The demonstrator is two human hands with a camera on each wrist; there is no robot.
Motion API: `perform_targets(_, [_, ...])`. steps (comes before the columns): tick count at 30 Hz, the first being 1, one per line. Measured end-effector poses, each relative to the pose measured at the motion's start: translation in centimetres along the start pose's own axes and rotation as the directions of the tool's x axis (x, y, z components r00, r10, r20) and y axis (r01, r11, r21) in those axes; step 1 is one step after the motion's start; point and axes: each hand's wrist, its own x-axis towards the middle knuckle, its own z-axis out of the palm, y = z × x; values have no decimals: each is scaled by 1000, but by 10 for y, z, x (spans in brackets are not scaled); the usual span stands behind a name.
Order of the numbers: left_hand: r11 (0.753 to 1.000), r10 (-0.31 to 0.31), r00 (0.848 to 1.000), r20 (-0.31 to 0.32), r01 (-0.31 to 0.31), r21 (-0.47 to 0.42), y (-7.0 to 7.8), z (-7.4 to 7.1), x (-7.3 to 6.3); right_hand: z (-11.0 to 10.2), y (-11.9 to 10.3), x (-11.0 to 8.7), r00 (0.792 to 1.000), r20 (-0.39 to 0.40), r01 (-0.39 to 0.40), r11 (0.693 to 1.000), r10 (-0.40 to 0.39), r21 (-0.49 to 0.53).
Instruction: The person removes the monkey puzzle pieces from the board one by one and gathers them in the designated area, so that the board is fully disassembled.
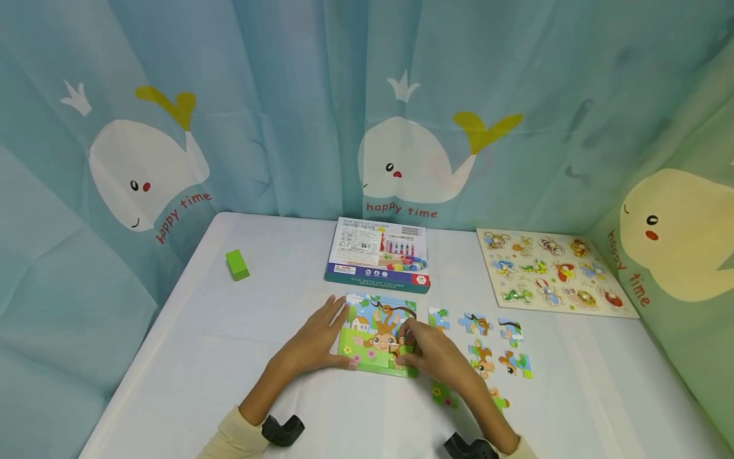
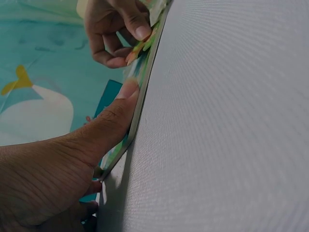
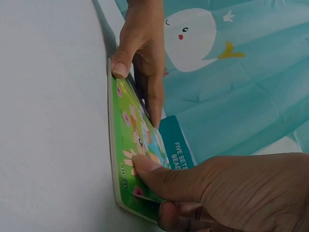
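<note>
A square puzzle board (image 1: 367, 361) with a picture of a monkey hanging from a branch lies flat on the white table. My left hand (image 1: 312, 338) steadies its left side, the thumb touching the near edge and fairly straight fingers along the far left. Over the board's right part, my right hand (image 1: 432, 350) pinches a puzzle piece (image 2: 136, 51), orange and green, between thumb and fingers. In the left wrist view that piece is tilted against the board. My right fingers partly hide it in the head view.
Several loose puzzle pieces (image 1: 515, 364) lie to the right, some partly behind my right forearm. A bead-set box (image 1: 375, 278) lies beyond the board. An insect peg board (image 1: 556, 271) is at the back right, a green block (image 1: 237, 265) at the left. Whale-print curtains (image 1: 298, 127) surround the table.
</note>
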Motion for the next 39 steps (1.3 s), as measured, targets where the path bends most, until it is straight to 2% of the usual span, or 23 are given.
perform_targets(12, [1000,-4,1000,-3,4,15,0,1,-1,-7,5,-2,993,35,111,992,-113,54])
perform_targets(21, [1000,2,1000,-3,-2,21,-1,2,0,-15,8,-6,989,32,134,974,-142,183])
perform_targets(30, [1000,10,1000,3,-10,7,0,1,0,-21,11,-12,998,-51,45,965,-32,258])
perform_targets(39, [1000,9,1000,-4,-9,9,-1,2,0,-40,24,-37,982,-156,-49,945,104,322])
